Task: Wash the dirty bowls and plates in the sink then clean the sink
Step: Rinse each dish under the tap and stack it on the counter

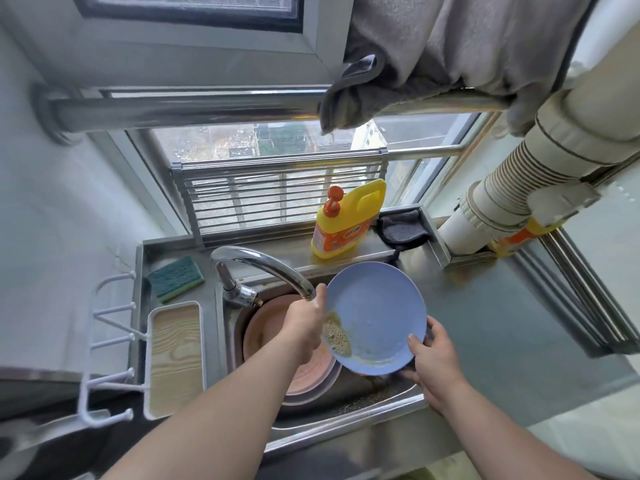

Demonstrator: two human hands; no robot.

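The right hand point(434, 355) grips the blue plate point(375, 317) at its near rim, thumb on the face, fingers curled beneath; the plate is tilted over the sink point(346, 410). The left hand point(306, 322) is at the opposite rim, directly below the tap spout point(304, 289); whether its fingers curl round the rim or merely press it cannot be told. Yellowish foamy residue point(337, 336) lies on the plate face beside the left hand. A pink plate point(273, 327) waits in the basin beneath both hands. Recommendation: keep the tilt toward the basin so runoff drains inward, work the soiled patch under the spout, and maintain the right-hand pinch, as a wet rim is likely slippery. The sponge point(176, 278) sits beyond the left hand, unused.
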